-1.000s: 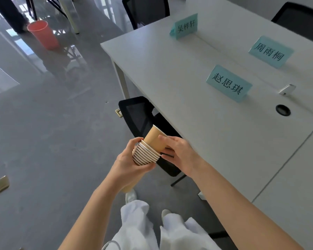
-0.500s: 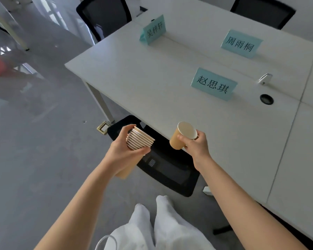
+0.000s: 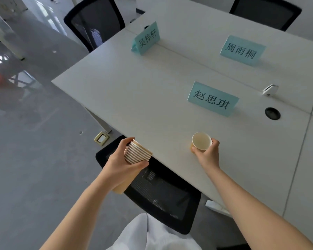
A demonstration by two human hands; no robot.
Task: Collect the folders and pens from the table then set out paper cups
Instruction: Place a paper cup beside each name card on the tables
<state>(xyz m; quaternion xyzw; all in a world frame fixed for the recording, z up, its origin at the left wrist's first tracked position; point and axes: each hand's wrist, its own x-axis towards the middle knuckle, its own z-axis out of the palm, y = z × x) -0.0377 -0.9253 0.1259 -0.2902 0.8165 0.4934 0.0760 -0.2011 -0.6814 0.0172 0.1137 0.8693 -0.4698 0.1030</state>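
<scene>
My left hand (image 3: 122,162) grips a stack of nested brown paper cups (image 3: 137,153), tilted with the rims toward the table, just off the table's near edge. My right hand (image 3: 209,154) holds a single brown paper cup (image 3: 201,141) upright with its white inside showing, low over the white table (image 3: 134,91), in front of the nearest teal name card (image 3: 212,99). Whether the cup's base touches the tabletop I cannot tell. No folders or pens show on the table.
Two more teal name cards (image 3: 146,38) (image 3: 242,50) stand farther back. A round cable hole (image 3: 272,113) and a small white clip (image 3: 269,89) lie at right. A black mesh chair (image 3: 161,192) is tucked below me; more chairs (image 3: 94,24) stand at the far side.
My right hand pulled one cup off the stack, turned it upright and carried it right and forward over the table. The left hand kept the stack near the table edge.
</scene>
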